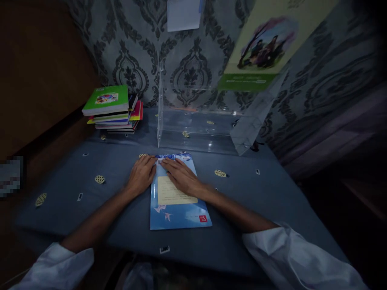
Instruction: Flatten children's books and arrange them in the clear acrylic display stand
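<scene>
A blue book (179, 215) lies flat on the table, with a pale text panel, white birds and a small red logo on its cover. My right hand (183, 177) rests palm down across the upper part of that cover, fingers stretched toward the far left corner. At the book's left edge, my left hand (142, 175) lies palm down, mostly on the cloth, its fingertips reaching the book's far left corner. Neither hand is wrapped round anything. Part of the text panel is hidden under my right hand.
Behind the book stands a clear acrylic rack (199, 133). A stack of books (109, 106), green one on top, sits at the back left. A green and cream poster (260, 52) leans in at upper right. The table (121, 217) has a dark blue patterned cloth; patterned wallpaper is behind.
</scene>
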The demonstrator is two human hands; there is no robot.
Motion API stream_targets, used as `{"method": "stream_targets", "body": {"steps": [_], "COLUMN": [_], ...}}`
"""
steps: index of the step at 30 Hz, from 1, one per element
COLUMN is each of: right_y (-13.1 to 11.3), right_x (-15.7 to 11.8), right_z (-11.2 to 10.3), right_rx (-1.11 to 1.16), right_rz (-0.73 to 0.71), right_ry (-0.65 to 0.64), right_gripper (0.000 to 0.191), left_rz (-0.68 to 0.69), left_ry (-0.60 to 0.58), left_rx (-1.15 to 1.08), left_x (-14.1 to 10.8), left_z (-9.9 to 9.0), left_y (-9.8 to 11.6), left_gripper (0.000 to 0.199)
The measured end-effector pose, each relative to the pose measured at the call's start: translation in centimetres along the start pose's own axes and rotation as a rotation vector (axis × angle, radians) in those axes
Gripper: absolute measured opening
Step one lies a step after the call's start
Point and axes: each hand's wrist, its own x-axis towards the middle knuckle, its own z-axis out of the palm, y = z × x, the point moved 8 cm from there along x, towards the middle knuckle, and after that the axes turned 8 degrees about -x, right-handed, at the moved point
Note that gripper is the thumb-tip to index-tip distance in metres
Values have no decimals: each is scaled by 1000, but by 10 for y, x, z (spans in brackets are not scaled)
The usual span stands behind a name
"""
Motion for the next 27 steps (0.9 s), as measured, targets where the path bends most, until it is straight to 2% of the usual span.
{"method": "stream_targets", "body": {"steps": [3, 6, 9, 19, 27], "right_y": [18, 42, 56, 61, 61], "right_x": [-6, -20, -34, -40, -45], "right_z": [-5, -18, -26, -25, -26], "right_rx": [-54, -74, -76, -96, -142], "right_rz": [73, 194, 251, 249, 267], "right_ry": [-5, 44, 87, 93, 127], "right_gripper": [48, 52, 53, 54, 54], "left_rz": [6, -3, -11, -27, 29], "left_ry": [-23, -34, -48, -65, -98], "left_rx": [46, 65, 58, 10, -101], "left_x": [-1, -2, -3, -3, 2], "left_z": [3, 4, 4, 11, 16], "left_y": [1, 1, 1, -5, -6], "left_gripper": [31, 33, 35, 38, 42]}}
